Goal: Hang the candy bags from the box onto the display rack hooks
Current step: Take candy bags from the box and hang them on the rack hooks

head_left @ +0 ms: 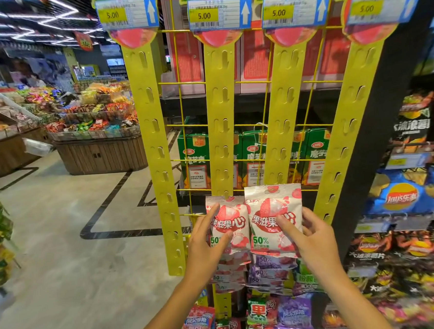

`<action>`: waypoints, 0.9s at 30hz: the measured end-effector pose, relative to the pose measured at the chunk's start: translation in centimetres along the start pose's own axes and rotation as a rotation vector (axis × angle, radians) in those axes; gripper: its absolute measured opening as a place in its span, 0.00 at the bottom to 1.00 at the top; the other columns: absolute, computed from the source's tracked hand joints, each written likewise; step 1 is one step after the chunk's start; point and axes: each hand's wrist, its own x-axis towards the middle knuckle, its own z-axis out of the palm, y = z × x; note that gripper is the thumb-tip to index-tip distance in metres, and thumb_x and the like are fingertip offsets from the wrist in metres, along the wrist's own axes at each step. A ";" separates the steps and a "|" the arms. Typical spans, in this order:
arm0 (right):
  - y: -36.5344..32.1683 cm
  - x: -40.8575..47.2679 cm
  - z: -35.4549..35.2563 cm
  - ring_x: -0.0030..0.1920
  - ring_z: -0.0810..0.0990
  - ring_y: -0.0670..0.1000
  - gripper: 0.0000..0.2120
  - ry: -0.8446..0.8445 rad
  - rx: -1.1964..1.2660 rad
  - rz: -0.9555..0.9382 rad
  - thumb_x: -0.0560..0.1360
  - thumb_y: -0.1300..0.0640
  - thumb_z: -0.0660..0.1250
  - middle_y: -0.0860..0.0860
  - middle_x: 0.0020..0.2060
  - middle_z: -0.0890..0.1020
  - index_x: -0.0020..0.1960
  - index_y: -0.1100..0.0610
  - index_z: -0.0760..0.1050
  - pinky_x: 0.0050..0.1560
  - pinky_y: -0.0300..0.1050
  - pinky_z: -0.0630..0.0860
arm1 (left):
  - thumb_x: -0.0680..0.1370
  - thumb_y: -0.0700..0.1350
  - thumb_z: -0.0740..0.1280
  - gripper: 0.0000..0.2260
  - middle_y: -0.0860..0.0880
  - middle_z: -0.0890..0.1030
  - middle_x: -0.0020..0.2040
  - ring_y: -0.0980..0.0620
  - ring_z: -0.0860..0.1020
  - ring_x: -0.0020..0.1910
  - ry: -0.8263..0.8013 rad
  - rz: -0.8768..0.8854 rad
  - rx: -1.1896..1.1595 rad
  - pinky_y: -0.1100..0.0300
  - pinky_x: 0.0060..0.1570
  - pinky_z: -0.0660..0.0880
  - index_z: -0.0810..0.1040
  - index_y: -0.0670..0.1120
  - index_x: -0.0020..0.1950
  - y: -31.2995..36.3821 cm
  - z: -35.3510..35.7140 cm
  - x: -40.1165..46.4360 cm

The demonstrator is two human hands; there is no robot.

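A yellow wire rack [256, 126] stood upright at the centre of the view, backed by shelves of red and green boxes [198, 160]. Four yellow hanging strips [156, 147] hung down its front, each with a column of tab hooks and a price tag [128, 13] reading 5.00 at its top. To the right stood a dark shelf of chip bags [400, 193]; to the left, across a pale tiled floor [63, 237], stood wooden bins of loose sweets [94, 126].

Two white-and-pink candy bags occupied the lower part of the rack, side by side and overlapping slightly at their inner edges. The left candy bag [233, 216] hung at the foot of the second strip, with a hook tab showing at its top edge. The right candy bag [269, 212] sat slightly higher, in front of the third strip (whether its hang hole was on a hook could not be told).

More bags in pink and purple [275, 265] hung in overlapping rows directly beneath these two.

The left hand [205, 241] touched the left candy bag with loosely extended fingers, none curled round it. The right hand [306, 235] grasped the right candy bag, thumb on its front and fingers behind its right edge.
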 end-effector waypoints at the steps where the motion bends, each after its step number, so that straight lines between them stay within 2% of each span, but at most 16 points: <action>1: 0.1 -0.1 0.0 0.49 0.87 0.47 0.12 0.003 -0.003 0.006 0.73 0.56 0.73 0.47 0.48 0.87 0.57 0.53 0.81 0.40 0.40 0.83 | 0.77 0.49 0.74 0.31 0.65 0.70 0.70 0.66 0.67 0.70 0.000 0.001 -0.010 0.70 0.63 0.68 0.65 0.64 0.75 -0.1 0.0 -0.1; 6: 0.3 -0.5 0.3 0.49 0.87 0.48 0.13 -0.003 -0.018 0.036 0.72 0.54 0.74 0.47 0.47 0.87 0.56 0.51 0.81 0.44 0.49 0.85 | 0.78 0.49 0.72 0.31 0.64 0.68 0.71 0.65 0.67 0.71 -0.039 -0.024 0.000 0.72 0.60 0.70 0.62 0.68 0.75 0.4 0.0 -1.4; 8: 0.4 -0.6 0.5 0.49 0.87 0.48 0.11 -0.018 -0.015 0.050 0.73 0.56 0.74 0.47 0.47 0.87 0.56 0.51 0.81 0.43 0.48 0.85 | 0.77 0.53 0.71 0.30 0.62 0.65 0.71 0.66 0.65 0.71 -0.102 -0.052 0.061 0.68 0.64 0.68 0.62 0.70 0.74 1.0 -0.5 -2.1; 10: 0.5 -0.8 0.7 0.49 0.87 0.48 0.11 -0.034 -0.018 0.057 0.74 0.56 0.74 0.47 0.48 0.87 0.56 0.51 0.81 0.43 0.46 0.85 | 0.76 0.56 0.71 0.23 0.60 0.62 0.73 0.62 0.62 0.73 -0.115 -0.080 0.139 0.59 0.70 0.65 0.69 0.69 0.69 1.7 -1.4 -2.5; 12: 0.5 -0.9 1.0 0.49 0.87 0.47 0.11 -0.045 -0.017 0.060 0.74 0.57 0.74 0.46 0.47 0.87 0.55 0.51 0.81 0.41 0.43 0.84 | 0.76 0.56 0.70 0.16 0.59 0.62 0.74 0.60 0.60 0.74 -0.075 -0.060 0.150 0.57 0.70 0.63 0.74 0.67 0.63 2.8 -2.5 -2.6; 14: 0.3 -0.9 1.6 0.49 0.87 0.47 0.10 -0.066 -0.005 0.056 0.74 0.57 0.74 0.45 0.47 0.87 0.54 0.50 0.81 0.41 0.42 0.84 | 0.77 0.56 0.70 0.15 0.61 0.69 0.70 0.61 0.68 0.70 -0.076 -0.024 0.054 0.58 0.67 0.69 0.75 0.64 0.63 4.2 -3.2 -2.3; 15: 0.1 -0.9 2.0 0.49 0.87 0.47 0.10 -0.081 0.001 0.048 0.74 0.57 0.74 0.46 0.48 0.87 0.55 0.50 0.81 0.42 0.43 0.84 | 0.77 0.55 0.70 0.16 0.60 0.74 0.66 0.61 0.74 0.65 -0.115 -0.039 -0.031 0.58 0.64 0.74 0.76 0.62 0.64 4.8 -3.3 -2.1; 17: -0.2 -0.7 3.0 0.48 0.87 0.48 0.10 -0.096 0.014 0.027 0.74 0.57 0.74 0.47 0.48 0.87 0.55 0.50 0.81 0.44 0.43 0.84 | 0.77 0.51 0.71 0.15 0.54 0.81 0.57 0.57 0.81 0.56 -0.198 -0.106 -0.171 0.56 0.55 0.81 0.76 0.60 0.63 6.0 -3.4 -1.8; 19: -0.7 -0.4 3.8 0.49 0.86 0.46 0.11 -0.119 0.026 0.018 0.75 0.57 0.73 0.46 0.49 0.87 0.57 0.51 0.81 0.45 0.40 0.82 | 0.78 0.50 0.72 0.11 0.47 0.83 0.52 0.51 0.82 0.51 -0.178 -0.088 -0.183 0.47 0.49 0.82 0.79 0.55 0.59 6.6 -3.3 -1.4; 21: -1.2 0.0 4.5 0.53 0.85 0.44 0.12 -0.190 0.031 0.031 0.77 0.55 0.70 0.45 0.52 0.87 0.60 0.50 0.80 0.48 0.37 0.81 | 0.78 0.50 0.72 0.09 0.48 0.83 0.49 0.48 0.82 0.50 -0.098 -0.035 -0.161 0.41 0.48 0.80 0.80 0.52 0.57 6.5 -3.6 -0.9; 24: -1.8 0.6 5.0 0.52 0.85 0.44 0.12 -0.258 0.045 0.049 0.79 0.54 0.68 0.46 0.52 0.86 0.62 0.50 0.79 0.47 0.35 0.80 | 0.79 0.47 0.71 0.10 0.53 0.84 0.52 0.51 0.82 0.52 -0.074 0.008 -0.150 0.43 0.49 0.81 0.80 0.53 0.59 6.6 -4.4 0.2; 27: -2.3 1.1 4.9 0.42 0.85 0.48 0.09 -0.179 0.028 0.018 0.77 0.54 0.70 0.53 0.45 0.86 0.57 0.50 0.80 0.38 0.37 0.79 | 0.78 0.49 0.72 0.18 0.54 0.80 0.60 0.53 0.80 0.60 -0.063 0.064 -0.135 0.53 0.58 0.79 0.75 0.55 0.66 7.1 -5.0 1.8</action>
